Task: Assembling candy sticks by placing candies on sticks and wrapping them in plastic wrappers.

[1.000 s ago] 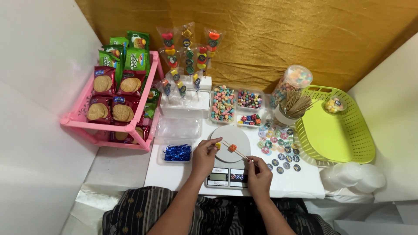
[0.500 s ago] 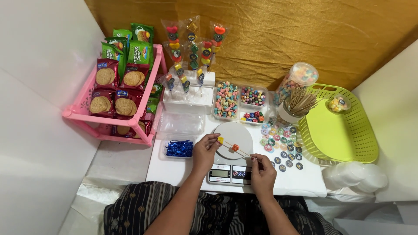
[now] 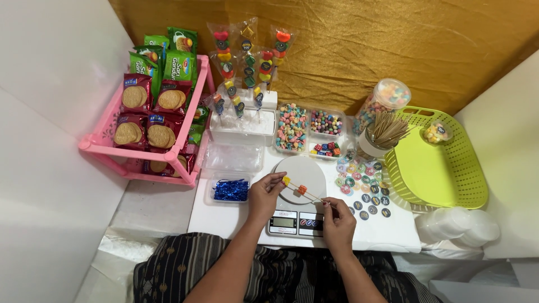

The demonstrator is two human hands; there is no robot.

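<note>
A thin wooden skewer is held over the round white pan of a small kitchen scale. My right hand pinches its lower end. My left hand pinches a yellow candy at the skewer's upper end. An orange-red candy sits threaded on the stick between my hands.
Clear tubs of coloured candies stand behind the scale, beside a cup of skewers and a candy jar. Round stickers lie right. A lime basket, a pink rack of biscuit packs, wrapped candy skewers and blue twist ties surround them.
My hands have stayed over the scale with the skewer. My left hand now holds the yellow candy at the stick's tip, with the orange-red one threaded further down.
</note>
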